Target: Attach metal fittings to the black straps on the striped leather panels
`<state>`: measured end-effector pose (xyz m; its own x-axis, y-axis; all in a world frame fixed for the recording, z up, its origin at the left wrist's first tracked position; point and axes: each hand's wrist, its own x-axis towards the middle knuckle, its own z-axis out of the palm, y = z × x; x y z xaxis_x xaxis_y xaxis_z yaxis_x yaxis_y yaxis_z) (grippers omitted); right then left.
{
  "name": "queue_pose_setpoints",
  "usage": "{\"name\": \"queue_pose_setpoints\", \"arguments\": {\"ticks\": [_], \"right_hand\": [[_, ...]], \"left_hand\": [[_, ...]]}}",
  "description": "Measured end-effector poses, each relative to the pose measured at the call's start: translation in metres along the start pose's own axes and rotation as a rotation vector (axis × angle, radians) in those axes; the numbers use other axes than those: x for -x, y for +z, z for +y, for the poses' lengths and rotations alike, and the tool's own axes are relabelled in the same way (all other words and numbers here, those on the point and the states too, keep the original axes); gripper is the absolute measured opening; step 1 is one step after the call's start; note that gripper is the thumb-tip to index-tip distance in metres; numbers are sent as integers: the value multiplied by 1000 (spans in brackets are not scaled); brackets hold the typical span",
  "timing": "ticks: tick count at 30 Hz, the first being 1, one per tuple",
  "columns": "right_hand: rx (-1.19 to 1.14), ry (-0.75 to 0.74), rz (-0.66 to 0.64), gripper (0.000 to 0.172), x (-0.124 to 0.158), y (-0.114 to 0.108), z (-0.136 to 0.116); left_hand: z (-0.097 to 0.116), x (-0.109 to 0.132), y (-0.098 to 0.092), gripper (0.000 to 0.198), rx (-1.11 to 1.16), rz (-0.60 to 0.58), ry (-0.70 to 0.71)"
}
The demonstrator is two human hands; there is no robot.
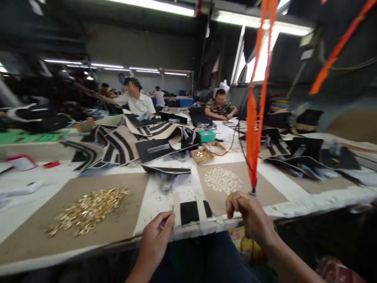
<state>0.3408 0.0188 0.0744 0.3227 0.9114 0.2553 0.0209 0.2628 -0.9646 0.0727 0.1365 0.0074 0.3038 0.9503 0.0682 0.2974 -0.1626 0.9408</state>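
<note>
In this workroom, a white table [156,198] extends under lamps [151,4]. At its near edge lies a striped piece [189,213], bands pointing away, between both hands but nearer to the left hand [156,236]. Left thumb and forefinger are pressed together beside it. The right hand [250,213] bends its fingers near white pieces [221,180]; I cannot tell whether they grip anything.

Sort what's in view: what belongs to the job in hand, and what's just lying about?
Likely in use:
black piece, beside the left hand
pale pieces, near the right hand
gold pieces

Probably just lying about:
green box
red item
yellow container
</note>
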Motion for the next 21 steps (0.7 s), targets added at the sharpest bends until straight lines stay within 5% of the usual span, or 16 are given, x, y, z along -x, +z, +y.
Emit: {"name": "queue_pose_setpoints", "arguments": {"ticks": [7,12,14,17,21], "right_hand": [[329,77,-334,52,-50,80,13],[761,-236,-228,26,-118,140,54],[1041,-350,-233,35,-153,147,82],[1389,-253,-338,29,-190,145,113],[1502,-316,-395,26,-185,139,97]], "left_hand": [[-30,-7,-21,35,107,81,-7],[-44,-8,-26,34,207,103,-51],[-49,-7,-27,34,229,102,-48],[-52,-7,-30,35,299,82,-76],[-46,-6,-43,50,536,139,-206]]}}
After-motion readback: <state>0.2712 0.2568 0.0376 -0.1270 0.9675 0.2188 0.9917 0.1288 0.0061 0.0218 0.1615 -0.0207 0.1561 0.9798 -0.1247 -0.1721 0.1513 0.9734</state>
